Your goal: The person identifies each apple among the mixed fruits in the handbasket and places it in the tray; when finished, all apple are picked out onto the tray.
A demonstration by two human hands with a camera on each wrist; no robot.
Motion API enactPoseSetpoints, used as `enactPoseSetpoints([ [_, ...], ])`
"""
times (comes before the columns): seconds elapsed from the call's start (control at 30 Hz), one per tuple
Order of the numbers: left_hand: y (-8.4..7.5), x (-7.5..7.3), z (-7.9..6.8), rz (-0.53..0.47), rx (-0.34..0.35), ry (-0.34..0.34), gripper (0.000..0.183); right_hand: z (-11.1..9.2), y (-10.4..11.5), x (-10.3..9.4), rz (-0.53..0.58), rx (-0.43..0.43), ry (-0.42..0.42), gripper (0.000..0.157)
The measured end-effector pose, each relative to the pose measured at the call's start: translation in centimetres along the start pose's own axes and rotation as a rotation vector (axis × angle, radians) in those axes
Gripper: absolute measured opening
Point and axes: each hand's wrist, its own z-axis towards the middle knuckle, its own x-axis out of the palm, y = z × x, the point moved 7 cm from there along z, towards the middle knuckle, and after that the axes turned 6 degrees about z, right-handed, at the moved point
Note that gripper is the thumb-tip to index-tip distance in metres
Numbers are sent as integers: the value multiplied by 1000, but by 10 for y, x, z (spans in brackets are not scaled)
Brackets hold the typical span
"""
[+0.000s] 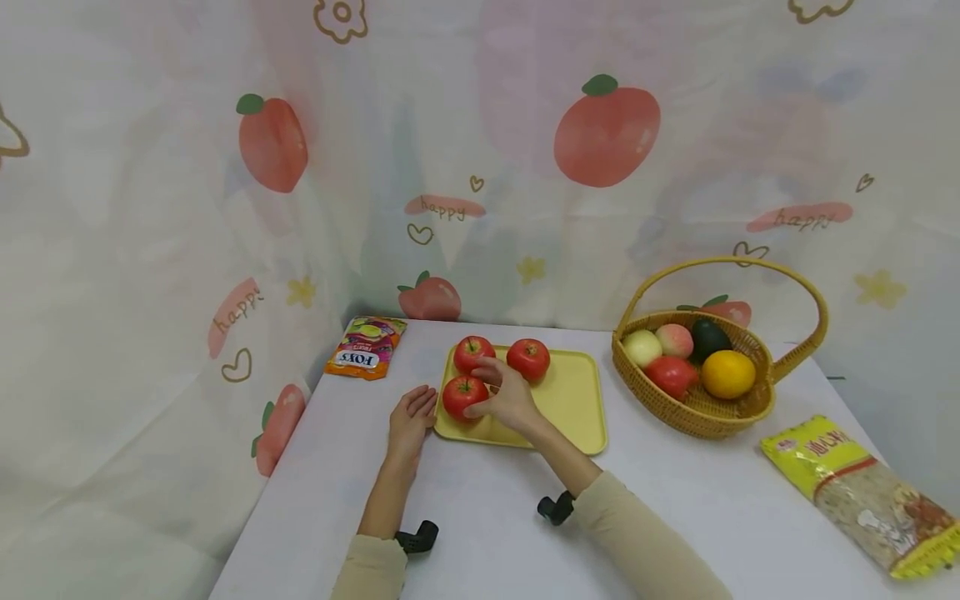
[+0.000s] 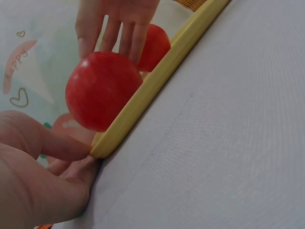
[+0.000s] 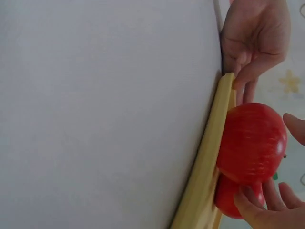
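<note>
A yellow tray (image 1: 567,392) carries three red apples: a front-left apple (image 1: 459,400), a back-left apple (image 1: 468,353) and a back-right apple (image 1: 528,358). At the tray's front-left edge, my left hand (image 1: 409,423) pinches the rim, thumb over it and fingers along the outside. My right hand (image 1: 512,398) hovers at the right side of the front-left apple, its thumb and fingers spread. In the right wrist view a gap shows between one digit (image 3: 296,129) and that apple (image 3: 252,143). The fingers in the left wrist view (image 2: 121,33) are partly behind the apple (image 2: 102,90).
A wicker basket (image 1: 693,421) with a tall handle stands right of the tray, holding several fruits. At the front right lies a yellow food bag (image 1: 862,496). A colourful candy packet (image 1: 367,346) lies back left. Printed cloth (image 1: 480,167) hangs behind the table.
</note>
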Motion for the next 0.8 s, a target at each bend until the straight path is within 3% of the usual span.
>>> enactPoseSetpoints([
  [0.33, 1, -2, 2, 8, 1, 7, 63, -7, 28, -30, 60, -39, 18, 61],
  [0.8, 0, 0, -2, -1, -5, 12, 64, -19, 56, -64, -15, -6, 39, 53],
])
